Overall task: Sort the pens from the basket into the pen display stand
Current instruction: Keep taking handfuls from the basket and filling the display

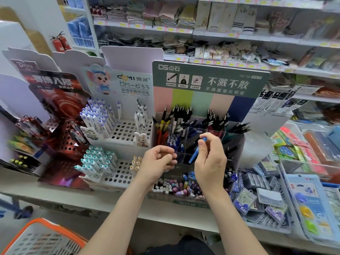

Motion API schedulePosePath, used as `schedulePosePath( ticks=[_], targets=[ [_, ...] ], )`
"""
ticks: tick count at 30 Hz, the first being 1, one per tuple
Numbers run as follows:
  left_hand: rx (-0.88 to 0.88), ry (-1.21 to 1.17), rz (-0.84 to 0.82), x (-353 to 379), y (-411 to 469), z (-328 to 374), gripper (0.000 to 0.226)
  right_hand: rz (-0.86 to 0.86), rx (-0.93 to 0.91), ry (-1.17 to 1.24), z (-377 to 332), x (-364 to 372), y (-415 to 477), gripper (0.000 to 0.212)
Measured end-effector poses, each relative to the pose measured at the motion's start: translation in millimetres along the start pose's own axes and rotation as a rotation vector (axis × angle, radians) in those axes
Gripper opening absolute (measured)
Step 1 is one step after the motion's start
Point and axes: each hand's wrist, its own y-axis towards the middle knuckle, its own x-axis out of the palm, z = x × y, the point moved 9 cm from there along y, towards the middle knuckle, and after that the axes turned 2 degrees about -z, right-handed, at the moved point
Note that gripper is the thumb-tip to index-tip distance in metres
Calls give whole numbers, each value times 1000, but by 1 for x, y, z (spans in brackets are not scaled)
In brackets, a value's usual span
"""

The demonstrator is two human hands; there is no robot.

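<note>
— So, right hand (209,162)?
— Pinching a blue pen (195,153), tilted over the clear compartments of the pen display stand (209,78).
— And left hand (158,161)?
— Curled just beside it; grip unclear, cannot tell.
— Basket (42,236)?
— Down left, well apart

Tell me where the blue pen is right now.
In the head view, right of centre: the right hand pinches the blue pen above the clear compartments of the green-headed display stand, just right of the left hand.
</note>
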Motion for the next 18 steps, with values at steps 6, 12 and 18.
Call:
schedulePosePath(
  ticks=[6, 12, 18],
  targets=[
    [-95, 165, -77, 15, -4, -22, 20, -335, -60, -363, 42, 35, -45, 21],
    [-158, 247, -123, 24, -10, -36, 28, -390, -80, -624, 67, 44, -67, 4],
    [-73, 363, -84, 16, -14, -33, 30, -354, -71, -449, 47, 41, -62, 20]
  ],
)
